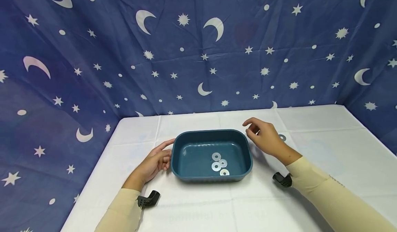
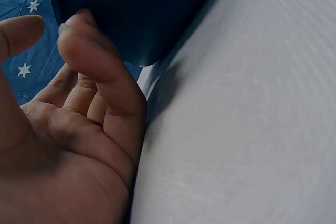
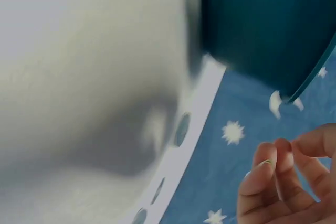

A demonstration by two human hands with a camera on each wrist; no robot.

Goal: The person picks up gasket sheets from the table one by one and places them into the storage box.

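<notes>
Fingers of right hand (image 1: 267, 138) loosely curled, nothing seen pinched; held above desk (image 1: 198, 208), just right of teal tray (image 1: 194, 159). Tray's left wall touched by left hand (image 1: 153, 163), not gripped. Four flat silvery washers (image 1: 213, 167), centre-holed, seen in tray, right of middle; other washers (image 3: 182, 130) on desk, right. Probably washers are being collected in tray; next move seems to call for one to be pinched off desk.

Stretches out as a white cloth-covered table (image 1: 198, 206), lined with straight fold creases. Carries, near its middle, an upright dark teal, round-cornered rectangular tub (image 1: 204, 179). Bears, to the tub's right, at least three flat, round grey washers (image 3: 182, 129), lying apart.
</notes>
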